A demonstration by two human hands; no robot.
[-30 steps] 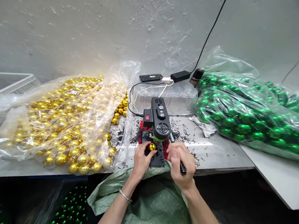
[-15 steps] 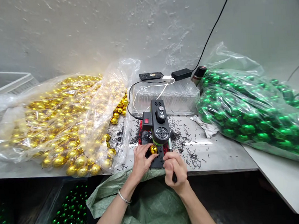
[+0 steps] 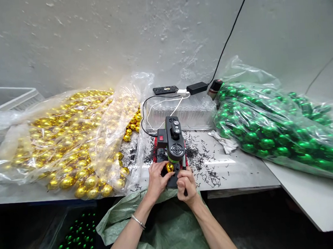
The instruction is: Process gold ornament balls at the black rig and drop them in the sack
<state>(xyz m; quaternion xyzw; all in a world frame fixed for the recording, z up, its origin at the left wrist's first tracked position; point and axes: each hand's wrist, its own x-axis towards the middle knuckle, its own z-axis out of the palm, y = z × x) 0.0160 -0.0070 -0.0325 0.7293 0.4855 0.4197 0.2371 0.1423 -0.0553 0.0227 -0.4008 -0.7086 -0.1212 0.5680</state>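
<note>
A small gold ball [image 3: 169, 167] sits under the round front end of a black bench machine [image 3: 175, 139]. Its side is pinched between the thumb and fingers of my left hand [image 3: 158, 179], with a bracelet on that wrist. To the right of the machine's base, my right hand [image 3: 186, 184] is closed in a fist around a black handle [image 3: 185, 192], whose lower end pokes out below the fingers. A metal rod [image 3: 183, 160] stands just above this fist; whether it belongs to the handle I cannot tell.
A clear bag of gold balls [image 3: 79, 133] lies on the left, a bag of green balls [image 3: 268, 133] on the right. Behind the machine is a clear plastic stack [image 3: 182, 114] with a power adapter [image 3: 197, 87]. Black shreds [image 3: 211, 174] litter the table. Green sacking [image 3: 169, 225] covers my lap.
My right fist has tilted and shifted a little left, closer to the machine, with the handle now more upright. My left hand stays on the gold ball. The whole view has shifted slightly.
</note>
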